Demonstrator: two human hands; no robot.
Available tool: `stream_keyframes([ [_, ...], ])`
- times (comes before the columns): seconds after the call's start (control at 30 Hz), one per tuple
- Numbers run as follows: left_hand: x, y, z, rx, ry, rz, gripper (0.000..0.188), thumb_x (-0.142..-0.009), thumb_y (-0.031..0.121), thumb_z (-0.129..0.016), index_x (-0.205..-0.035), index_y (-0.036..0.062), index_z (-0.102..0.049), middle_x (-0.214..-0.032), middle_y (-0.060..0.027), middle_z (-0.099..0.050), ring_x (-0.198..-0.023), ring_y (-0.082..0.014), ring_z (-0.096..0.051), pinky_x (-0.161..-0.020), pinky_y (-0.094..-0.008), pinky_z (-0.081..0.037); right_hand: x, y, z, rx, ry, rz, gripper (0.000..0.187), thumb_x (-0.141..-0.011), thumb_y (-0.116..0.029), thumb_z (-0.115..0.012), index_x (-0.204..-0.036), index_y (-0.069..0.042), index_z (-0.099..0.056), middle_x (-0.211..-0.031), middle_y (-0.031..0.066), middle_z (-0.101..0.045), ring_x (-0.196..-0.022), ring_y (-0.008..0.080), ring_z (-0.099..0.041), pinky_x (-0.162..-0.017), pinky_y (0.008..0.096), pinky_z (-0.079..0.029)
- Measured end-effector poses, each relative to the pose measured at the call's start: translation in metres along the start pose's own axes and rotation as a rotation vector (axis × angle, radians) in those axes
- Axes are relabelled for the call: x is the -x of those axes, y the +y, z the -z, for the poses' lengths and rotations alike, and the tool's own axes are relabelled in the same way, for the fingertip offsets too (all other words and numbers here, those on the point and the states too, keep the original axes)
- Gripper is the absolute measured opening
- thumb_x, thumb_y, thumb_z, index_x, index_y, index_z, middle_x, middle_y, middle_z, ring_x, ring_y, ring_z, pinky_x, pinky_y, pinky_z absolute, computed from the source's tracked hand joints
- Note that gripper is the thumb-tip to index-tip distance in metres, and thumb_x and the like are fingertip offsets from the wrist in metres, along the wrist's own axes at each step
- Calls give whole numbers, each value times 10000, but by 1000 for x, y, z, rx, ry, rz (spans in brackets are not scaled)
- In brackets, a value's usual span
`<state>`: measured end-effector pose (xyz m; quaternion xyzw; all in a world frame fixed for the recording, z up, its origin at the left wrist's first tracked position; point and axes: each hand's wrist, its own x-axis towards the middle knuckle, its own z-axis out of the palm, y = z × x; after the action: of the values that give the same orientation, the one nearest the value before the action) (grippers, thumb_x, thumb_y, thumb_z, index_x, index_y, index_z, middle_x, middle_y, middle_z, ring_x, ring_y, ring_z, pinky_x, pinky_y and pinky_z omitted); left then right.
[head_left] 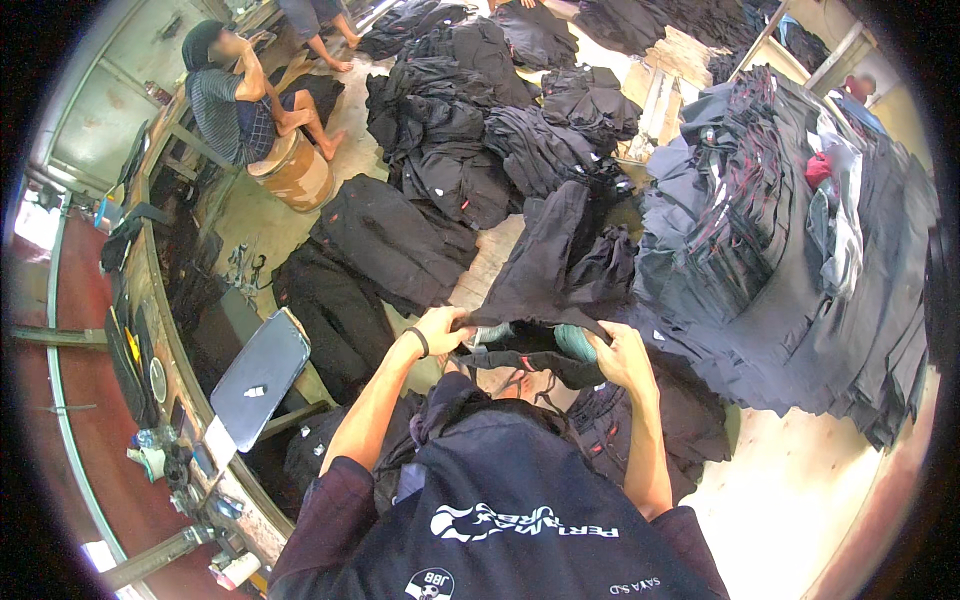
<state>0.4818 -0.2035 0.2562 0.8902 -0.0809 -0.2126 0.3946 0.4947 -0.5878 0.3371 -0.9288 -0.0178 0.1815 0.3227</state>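
Note:
I hold a black pair of trousers (545, 270) up in front of me by its waistband. My left hand (440, 330) grips the waistband's left side and wears a dark band at the wrist. My right hand (622, 358) grips the right side, next to a teal lining patch (575, 342). The trouser legs hang away from me over the floor. A dark garment (500, 480) lies across my lap below both hands.
A tall stack of folded dark garments (780, 240) stands at my right. Heaps of black clothing (450, 130) cover the floor ahead. A seated person (235, 95) sits on a drum at the upper left. A worktable edge (170, 330) with tools runs along my left.

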Motion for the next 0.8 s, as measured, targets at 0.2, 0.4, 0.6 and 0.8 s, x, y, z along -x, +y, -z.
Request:
stream_keyframes([
  [0.2,-10,0,21,56,-56,-59,372,-979,357,-655,-1034,-7,-709,-883,-252,-717,-853,-419,-710,-770,-478,-531,17,-11,-27,-33,114,21,326,-950,-271,-696,-920,51,-656,-679,244,-510,-545,252,-447,-561,407,-403],
  [0.4,-12,-65,39,-155,-191,-110,355,-851,177,-686,-1194,95,-728,-1168,-218,-700,-1121,-415,-659,-965,-463,-536,-7,-2,-55,-19,-106,-113,360,-892,-237,-718,-1130,32,-722,-843,262,-708,-724,283,-721,-679,394,-523],
  [0.6,-102,-83,132,-574,-512,261,465,-876,251,-599,-1326,244,-716,-1407,-87,-654,-1328,-311,-601,-1122,-404,-477,-140,7,-40,174,-342,-298,365,-821,-130,-637,-1149,-141,-798,-938,205,-774,-817,291,-769,-690,415,-600],
  [0.8,-99,119,369,-505,363,-210,430,-854,75,-568,-1250,131,-728,-1272,-145,-715,-1080,-315,-710,-987,-399,-551,-170,-210,178,459,499,200,255,-874,-178,-586,-987,-54,-777,-850,241,-741,-759,369,-748,-713,465,-606],
])
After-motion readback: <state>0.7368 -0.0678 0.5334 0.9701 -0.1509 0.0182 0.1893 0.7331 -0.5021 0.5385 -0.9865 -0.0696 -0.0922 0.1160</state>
